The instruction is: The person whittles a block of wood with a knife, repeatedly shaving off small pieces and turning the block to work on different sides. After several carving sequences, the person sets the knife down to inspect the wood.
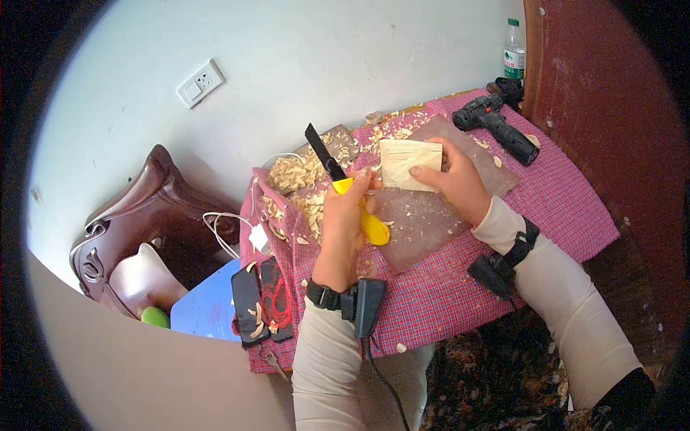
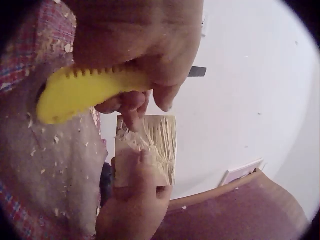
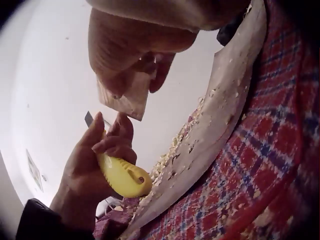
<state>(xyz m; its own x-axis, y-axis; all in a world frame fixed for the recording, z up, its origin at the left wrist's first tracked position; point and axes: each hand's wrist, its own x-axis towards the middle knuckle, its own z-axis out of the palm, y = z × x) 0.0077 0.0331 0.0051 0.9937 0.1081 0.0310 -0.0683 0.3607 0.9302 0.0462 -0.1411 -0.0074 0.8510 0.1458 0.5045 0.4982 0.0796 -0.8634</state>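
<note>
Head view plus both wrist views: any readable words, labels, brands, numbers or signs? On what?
None legible.
Bottle label: has markings, too small to read.
Blue item by the chair: faint reddish marks, too blurred to read.
Yellow-handled knife, wood block, drill: no text I can make out.

Far right: black drill point(image 1: 497, 129) on red checked cloth point(image 1: 568, 197); green-capped bottle point(image 1: 513, 56) beyond. Far left: white socket point(image 1: 201, 83) on wall point(image 1: 287, 57); brown chair point(image 1: 133, 197) below. Near left, on cloth: black phone point(image 1: 246, 291), red cord point(image 1: 277, 302) just right of it.
</note>
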